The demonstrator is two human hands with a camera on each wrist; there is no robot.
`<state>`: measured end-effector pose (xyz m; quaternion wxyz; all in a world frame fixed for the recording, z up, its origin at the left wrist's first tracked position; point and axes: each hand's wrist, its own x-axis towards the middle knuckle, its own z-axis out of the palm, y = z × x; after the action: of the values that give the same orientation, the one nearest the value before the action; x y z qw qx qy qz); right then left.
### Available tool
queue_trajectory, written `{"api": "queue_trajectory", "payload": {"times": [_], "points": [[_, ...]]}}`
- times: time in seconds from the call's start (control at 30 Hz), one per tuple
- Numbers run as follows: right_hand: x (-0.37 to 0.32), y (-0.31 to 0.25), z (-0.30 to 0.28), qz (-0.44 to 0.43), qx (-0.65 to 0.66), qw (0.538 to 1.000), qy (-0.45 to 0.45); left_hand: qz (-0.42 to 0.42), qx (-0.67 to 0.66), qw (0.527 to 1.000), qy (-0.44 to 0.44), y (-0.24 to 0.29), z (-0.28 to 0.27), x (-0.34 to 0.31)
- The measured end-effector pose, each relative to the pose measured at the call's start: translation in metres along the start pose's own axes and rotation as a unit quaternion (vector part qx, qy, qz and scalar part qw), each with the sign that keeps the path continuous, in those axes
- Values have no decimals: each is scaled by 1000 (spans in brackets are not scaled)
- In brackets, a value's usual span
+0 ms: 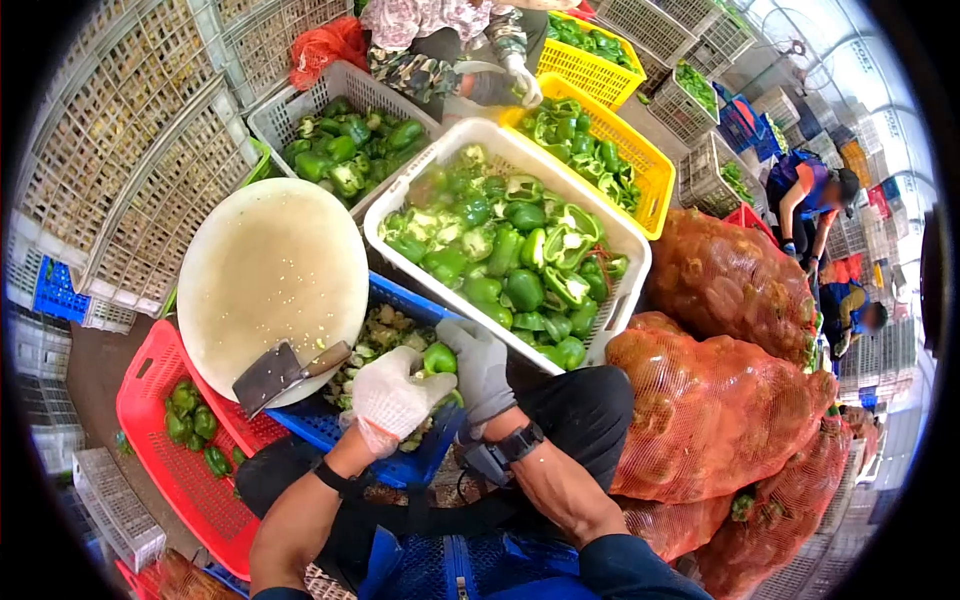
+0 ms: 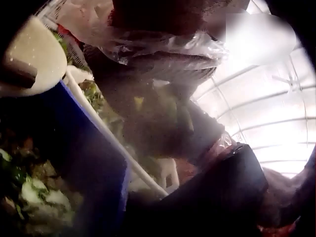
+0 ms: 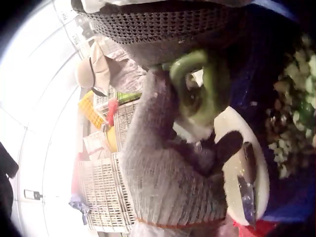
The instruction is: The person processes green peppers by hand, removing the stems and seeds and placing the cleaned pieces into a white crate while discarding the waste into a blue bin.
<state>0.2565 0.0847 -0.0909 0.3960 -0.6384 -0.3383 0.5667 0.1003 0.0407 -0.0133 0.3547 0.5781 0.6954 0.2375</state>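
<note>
My left hand (image 1: 395, 400), in a white glove with clear plastic at the cuff, holds a green bell pepper (image 1: 440, 358) above the blue crate (image 1: 440, 450). Against the pepper's other side my grey-gloved right hand (image 1: 480, 370) curls its fingers. A hollow opening shows in the pepper (image 3: 200, 89) in the right wrist view, where the left hand (image 3: 170, 163) reaches up to it. Both hands look dark and blurred in the left wrist view. Pale pepper scraps (image 1: 385, 330) fill the blue crate beneath.
A cleaver (image 1: 285, 375) lies on the round white board (image 1: 270, 270). Ahead stands a white crate (image 1: 640, 250) of green peppers; a red crate (image 1: 150, 440) is left. Mesh sacks (image 1: 700, 410) crowd the right. Another person (image 1: 450, 45) works opposite.
</note>
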Motion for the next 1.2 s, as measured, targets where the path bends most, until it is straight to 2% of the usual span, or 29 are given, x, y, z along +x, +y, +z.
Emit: {"api": "queue_trajectory", "payload": {"times": [0.07,0.1,0.2,0.3,0.33,0.37,0.4,0.43,0.47,0.5,0.53,0.57,0.6,0.67,0.7,0.73,0.77,0.83,0.87,0.9,0.93,1.07,1.13,1.17,1.2], "points": [[-10,-23,-4,-43,-17,998,50,26,55,998,22,-3,2,1],[-10,-29,-10,-54,-60,994,80,13,45,999,27,-6,4,1],[-2,-37,-18,-42,-43,995,81,8,86,996,13,-5,3,5],[15,-29,-38,-55,20,993,99,-8,158,987,-38,0,-8,10],[29,-28,-46,-31,118,987,100,-15,193,979,-72,-5,-8,13],[52,-19,-68,-219,-128,963,92,-21,225,968,-109,-14,-4,13],[80,-12,-97,-383,-366,845,72,-29,256,955,-144,-19,1,11],[110,-19,-125,-333,-375,861,86,-44,266,946,-181,-14,-1,10],[126,-53,-143,-259,-178,949,28,-25,260,949,-179,-7,-4,10],[142,-88,-160,-179,39,983,5,-8,255,950,-179,-1,-9,9],[142,-122,-166,-115,231,966,-6,8,250,951,-181,1,-10,9],[140,-158,-171,-55,420,906,6,15,237,953,-190,-5,-7,11],[140,-170,-176,-76,387,913,104,16,245,948,-200,-9,-6,10],[192,-122,-211,-88,142,985,46,19,259,942,-212,-11,-2,14],[180,-116,-194,-128,-290,941,117,28,267,939,-213,-6,-4,15],[179,-101,-191,-118,-446,885,67,33,265,941,-209,-6,-2,16],[179,-85,-188,-127,-585,801,18,38,265,941,-206,-7,-2,16],[176,-57,-179,7,-669,743,3,34,270,938,-215,-8,-3,17],[172,-42,-175,9,-694,719,36,26,273,935,-225,-7,-5,16],[186,-3,-186,-33,-705,705,68,18,275,933,-232,-6,-8,18],[184,-3,-179,-76,-714,689,100,54,267,941,-201,-9,-8,16],[189,-18,-176,-6,-723,690,23,51,255,945,-198,-18,-11,15],[169,-36,-159,17,-717,697,1,32,237,952,-191,-13,-13,18],[176,-26,-163,-32,-721,692,-8,14,221,957,-186,-10,-14,20],[175,-28,-168,-90,-739,662,-83,-5,206,962,-181,-9,-16,20]]}}
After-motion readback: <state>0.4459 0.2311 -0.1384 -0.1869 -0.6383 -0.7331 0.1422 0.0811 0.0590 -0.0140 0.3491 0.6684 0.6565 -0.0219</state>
